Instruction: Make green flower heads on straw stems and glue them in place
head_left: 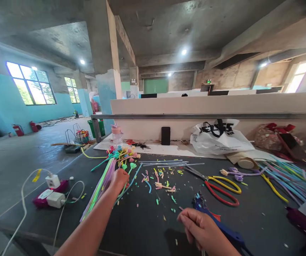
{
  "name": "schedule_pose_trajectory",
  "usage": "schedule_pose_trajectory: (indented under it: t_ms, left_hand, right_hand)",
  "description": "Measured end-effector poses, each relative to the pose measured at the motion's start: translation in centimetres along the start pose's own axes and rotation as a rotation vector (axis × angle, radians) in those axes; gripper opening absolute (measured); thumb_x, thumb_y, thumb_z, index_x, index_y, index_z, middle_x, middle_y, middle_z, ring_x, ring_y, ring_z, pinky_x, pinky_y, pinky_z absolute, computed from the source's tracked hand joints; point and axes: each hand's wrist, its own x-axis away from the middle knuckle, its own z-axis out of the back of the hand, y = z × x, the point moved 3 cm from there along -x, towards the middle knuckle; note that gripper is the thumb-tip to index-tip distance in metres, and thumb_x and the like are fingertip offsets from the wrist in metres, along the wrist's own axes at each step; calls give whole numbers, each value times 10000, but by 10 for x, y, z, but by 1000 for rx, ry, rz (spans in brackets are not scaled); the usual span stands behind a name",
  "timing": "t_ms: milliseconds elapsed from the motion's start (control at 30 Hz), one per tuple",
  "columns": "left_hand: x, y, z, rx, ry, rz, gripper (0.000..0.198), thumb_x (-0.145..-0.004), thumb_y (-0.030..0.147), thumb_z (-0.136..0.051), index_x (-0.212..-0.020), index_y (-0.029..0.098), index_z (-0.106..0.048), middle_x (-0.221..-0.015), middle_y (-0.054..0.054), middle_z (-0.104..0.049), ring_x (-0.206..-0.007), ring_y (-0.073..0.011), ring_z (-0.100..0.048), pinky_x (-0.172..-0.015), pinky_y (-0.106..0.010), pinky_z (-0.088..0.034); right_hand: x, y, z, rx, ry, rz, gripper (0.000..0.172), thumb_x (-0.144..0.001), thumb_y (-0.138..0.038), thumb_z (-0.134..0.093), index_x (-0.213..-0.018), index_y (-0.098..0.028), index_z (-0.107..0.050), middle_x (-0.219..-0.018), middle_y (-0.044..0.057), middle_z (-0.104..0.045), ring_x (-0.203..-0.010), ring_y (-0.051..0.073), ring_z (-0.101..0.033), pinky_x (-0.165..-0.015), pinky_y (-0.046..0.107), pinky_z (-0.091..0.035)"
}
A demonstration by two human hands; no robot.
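My left hand [119, 180] is closed over pipe-cleaner flowers [133, 166] with green stems, at the right side of a bunch of long pastel pipe cleaners [99, 192]. Its fingertips are partly hidden. Colourful flower heads [121, 152] lie just beyond it. Near the front edge, my right hand [199, 227] is pinched, with a thin rod's tip showing at the fingers and a bit below the palm; the rest is hidden. Behind that hand lies a blue glue gun [222, 225]. Scissors [222, 185] with red and yellow handles rest farther back.
Clear sticks [169, 163] and pipe-cleaner scraps [165, 186] are scattered mid-table. A phone [165, 136] leans against the partition beside a white bag [219, 137]. More pipe cleaners [294, 177] lie right. Plugs and a cable [55, 199] sit left; a bottle [117, 136] stands behind.
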Motion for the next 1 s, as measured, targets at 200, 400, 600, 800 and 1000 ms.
schedule_pose_trajectory:
  t_ms: [200,400,600,800,1000]
  left_hand:
    - [46,25,-20,112,-225,-17,159,-847,218,-562,-954,103,-587,-854,-51,-617,-673,-112,-593,-602,-248,-502]
    - [137,1,-75,387,-677,83,208,-678,249,-738,-692,130,-569,-574,12,-556,-417,-50,-509,-383,-141,-370]
    - [174,-16,-111,397,-813,152,279,-626,308,-776,-637,132,-560,-526,2,-585,-371,-68,-520,-348,-147,-380]
    - [179,-18,-119,382,-864,190,295,-618,327,-778,-671,144,-553,-514,4,-591,-365,-72,-536,-331,-128,-360]
    - [176,-22,-123,348,-795,120,370,-570,397,-785,-667,152,-526,-495,13,-595,-350,-82,-533,-326,-146,-381]
  right_hand:
    - [-5,15,12,-345,45,98,368,-726,-517,-575,-807,-161,-615,-497,-52,-524,-385,74,-420,-414,197,-314]
    - [4,-20,10,-794,118,21,283,-591,-359,-788,-767,-147,-721,-599,-14,-608,-530,74,-476,-517,193,-345]
    - [18,-36,-1,-1217,-47,19,224,-562,-236,-831,-686,-109,-695,-565,-18,-592,-511,57,-490,-553,188,-378]
    - [23,-32,-2,-1294,-122,20,228,-570,-228,-824,-683,-103,-669,-553,-24,-572,-493,66,-490,-523,197,-369]
    - [23,-27,-1,-1266,-76,32,240,-556,-237,-842,-667,-113,-669,-581,-17,-592,-521,73,-513,-555,200,-384]
